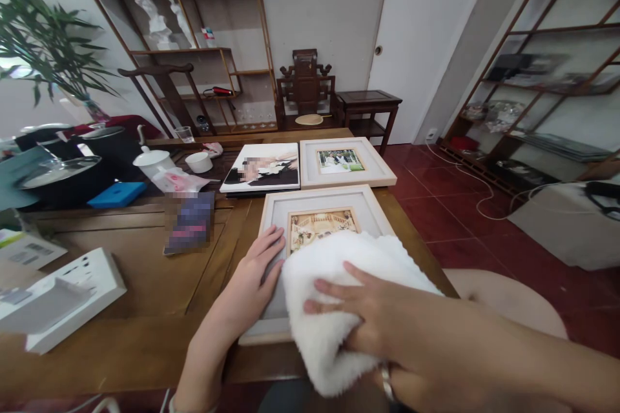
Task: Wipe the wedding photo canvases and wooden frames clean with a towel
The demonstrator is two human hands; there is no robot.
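A pale wooden picture frame [323,199] lies flat at the near edge of the wooden table [145,271]. My left hand [254,274] rests flat on the frame's left border, fingers stretched out. My right hand [372,316] presses a fluffy white cloth [334,277] down on the lower part of the frame's glass, fingers spread over the cloth and a ring on one finger. The cloth hides the lower half of the frame and hangs over the table edge.
A second framed photo [345,161] and a frameless print [261,168] lie further back. A white box [62,297], a blue box [116,193], cups, a teapot [152,161] and dark pots crowd the left. Shelves, a chair and red floor tiles surround.
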